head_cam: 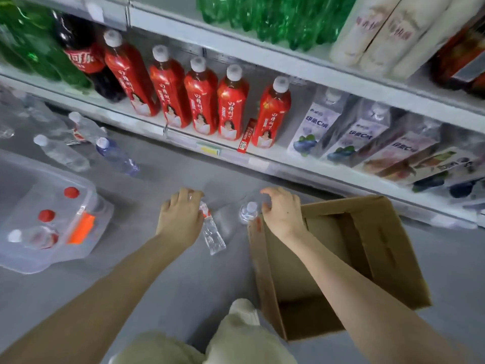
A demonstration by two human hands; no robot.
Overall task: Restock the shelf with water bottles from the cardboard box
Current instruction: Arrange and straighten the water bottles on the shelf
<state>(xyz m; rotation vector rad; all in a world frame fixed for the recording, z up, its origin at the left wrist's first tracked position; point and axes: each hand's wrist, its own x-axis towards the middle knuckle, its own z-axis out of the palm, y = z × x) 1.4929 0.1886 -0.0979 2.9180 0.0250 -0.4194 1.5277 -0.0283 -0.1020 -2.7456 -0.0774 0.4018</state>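
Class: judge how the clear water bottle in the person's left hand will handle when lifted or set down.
The water bottle looks filled, so likely heavy for its size and fairly stiff. Its smooth clear plastic may slip in the left hand, which grips near the top. Round and slim, it could tip or roll.

**Hidden, cropped and unreadable items: aisle floor and shelf**

1. Water bottle (213,233): neck and cap hidden under our left hand (181,216), which grips it.
2. Second bottle (248,210): body blurred and partly behind our right hand (282,211); we cannot tell whether the fingers close on it.
3. Cardboard box (367,245): inner floor partly covered by our right forearm.
4. Wrapped pack (52,222): cut by the left edge.
5. Green bottles (275,19): tops cut by the upper edge.
6. Cartons (312,127): small print blurred.
7. Shelf tags (210,149): unreadable to us.
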